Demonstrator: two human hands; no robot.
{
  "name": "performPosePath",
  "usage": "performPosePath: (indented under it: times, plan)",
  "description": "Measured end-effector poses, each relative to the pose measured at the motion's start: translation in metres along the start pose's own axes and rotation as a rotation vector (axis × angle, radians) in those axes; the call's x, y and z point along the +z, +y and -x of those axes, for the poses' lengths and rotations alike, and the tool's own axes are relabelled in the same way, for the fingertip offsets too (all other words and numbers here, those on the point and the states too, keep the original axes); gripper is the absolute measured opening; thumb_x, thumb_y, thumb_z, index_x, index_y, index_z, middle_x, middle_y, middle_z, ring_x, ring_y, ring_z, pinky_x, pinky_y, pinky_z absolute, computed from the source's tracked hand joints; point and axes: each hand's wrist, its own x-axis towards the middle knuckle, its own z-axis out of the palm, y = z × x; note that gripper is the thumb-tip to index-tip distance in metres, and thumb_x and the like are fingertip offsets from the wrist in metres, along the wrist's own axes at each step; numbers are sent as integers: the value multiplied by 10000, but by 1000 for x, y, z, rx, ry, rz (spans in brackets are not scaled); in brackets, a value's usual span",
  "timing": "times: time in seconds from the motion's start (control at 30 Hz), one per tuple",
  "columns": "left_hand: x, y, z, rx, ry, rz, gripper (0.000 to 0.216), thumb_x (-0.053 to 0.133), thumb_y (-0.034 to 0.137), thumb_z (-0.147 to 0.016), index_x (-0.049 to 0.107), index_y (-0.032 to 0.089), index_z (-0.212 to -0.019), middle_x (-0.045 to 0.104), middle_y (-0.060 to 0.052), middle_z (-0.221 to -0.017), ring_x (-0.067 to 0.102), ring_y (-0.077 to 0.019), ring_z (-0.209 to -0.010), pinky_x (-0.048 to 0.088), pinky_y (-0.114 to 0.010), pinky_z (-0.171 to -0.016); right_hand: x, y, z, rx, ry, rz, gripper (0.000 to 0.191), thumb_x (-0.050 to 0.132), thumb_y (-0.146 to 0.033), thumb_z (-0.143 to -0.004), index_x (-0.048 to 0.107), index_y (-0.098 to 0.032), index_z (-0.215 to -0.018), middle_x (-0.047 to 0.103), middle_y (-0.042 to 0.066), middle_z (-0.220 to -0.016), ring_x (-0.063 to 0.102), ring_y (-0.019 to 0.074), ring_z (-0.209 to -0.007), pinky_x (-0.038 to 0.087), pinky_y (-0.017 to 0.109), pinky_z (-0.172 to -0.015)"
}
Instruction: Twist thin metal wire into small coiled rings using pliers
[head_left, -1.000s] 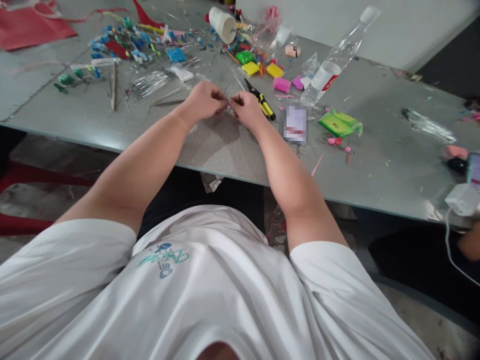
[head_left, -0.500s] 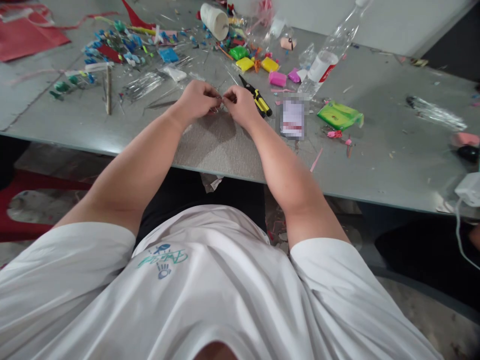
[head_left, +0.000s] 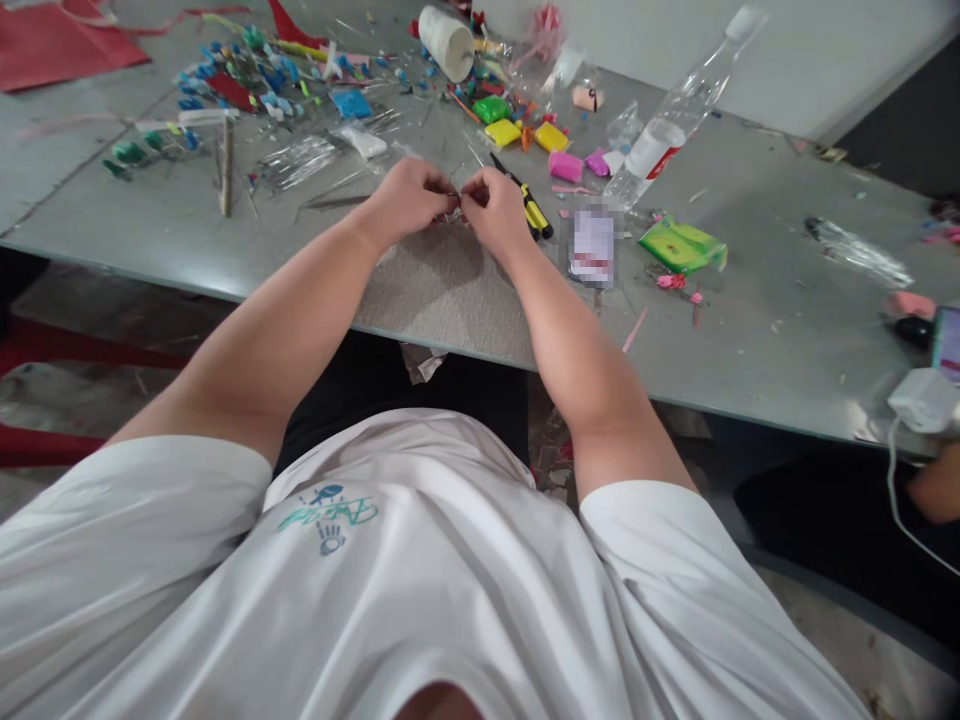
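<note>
Over the grey table [head_left: 315,270], my left hand [head_left: 411,198] and my right hand [head_left: 493,208] meet fingertip to fingertip. Both are closed in a pinch. Something thin and small is between them, with a whitish bit below the fingertips, too small and too covered to name. Yellow-and-black pliers [head_left: 534,208] lie just right of my right hand, partly hidden behind it. To the left of my left hand are a bundle of thin silvery wires [head_left: 300,162] and a crumpled white wrapper [head_left: 364,140].
Beyond my hands lie blue clay bits [head_left: 277,105], yellow clay packets [head_left: 502,132] and a white cup on its side [head_left: 447,45]. At right stand a clear bottle [head_left: 660,145], a phone-like item [head_left: 592,245], a green packet [head_left: 682,245] and a white charger [head_left: 924,400]. Another person's arm [head_left: 936,485] shows at the right edge.
The view has shifted slightly, so the table's things sit a little differently. My hands stay together in the same pinch. More of another person's arm and a screen now show at the right edge.
</note>
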Motion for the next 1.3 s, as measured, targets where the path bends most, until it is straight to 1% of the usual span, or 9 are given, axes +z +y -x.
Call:
performPosePath:
  times: [0.13,0.37,0.57,0.67,0.77,0.87,1.0,1.2,1.3]
  plan:
    - [-1,2,1,-38,10,-26,141,733,136,-871,786,246,-802,669,-2,-679,581,-184,-703,526,-374,-799,1,0,1,-24,20,-27,247,734,-243,-1047,558,-303,-885,751,-26,-868,741,175,-960,615,316,-928]
    - [-3,2,2,13,28,-184,158,781,221,-927,766,236,-770,741,-16,-752,623,-186,-763,535,-341,-819,3,-2,0,-29,4,-58,291,625,-233,-1122,583,-283,-839,695,-24,-812,757,188,-822,626,342,-876]
    - [-5,7,3,43,58,-307,138,789,239,-925,764,261,-791,823,5,-863,691,-209,-926,540,-310,-879,4,4,-3,3,-17,-45,238,738,-272,-1080,627,-279,-869,713,-27,-812,759,199,-902,628,334,-926]
    - [-6,7,3,55,63,-336,75,774,235,-921,817,284,-885,843,28,-932,668,-201,-923,535,-310,-890,4,6,-4,11,-36,-113,185,771,-220,-1039,636,-273,-923,742,-26,-893,747,165,-983,626,304,-967]
    - [-8,5,3,71,58,-344,105,775,263,-926,850,315,-978,856,56,-977,667,-191,-933,537,-297,-898,6,7,-5,3,-46,-206,189,733,-106,-1012,638,-265,-971,759,-20,-1008,734,133,-985,632,292,-982]
    - [-8,2,3,94,44,-336,121,790,283,-914,862,324,-1002,871,51,-1025,697,-194,-963,544,-301,-917,9,7,-7,61,-55,-231,220,748,-74,-990,622,-252,-958,737,-17,-987,716,129,-925,634,281,-864]
    - [-8,1,0,92,36,-358,149,786,208,-894,866,294,-986,881,28,-1036,712,-192,-977,554,-303,-940,11,6,-6,127,-76,-270,249,791,-61,-956,615,-234,-992,742,-7,-998,711,128,-901,601,256,-729]
    - [-8,1,-1,106,22,-386,187,756,169,-876,870,272,-982,887,19,-1068,734,-197,-1006,564,-300,-982,8,19,-5,81,-128,-374,273,915,-272,-927,642,-263,-923,764,17,-948,760,195,-900,703,354,-843]
    - [-8,1,-1,116,12,-397,175,765,185,-870,869,277,-976,885,20,-1084,739,-205,-1043,564,-303,-1015,8,25,-9,94,-143,-383,322,956,-306,-900,637,-268,-878,746,8,-881,744,198,-821,729,420,-887]
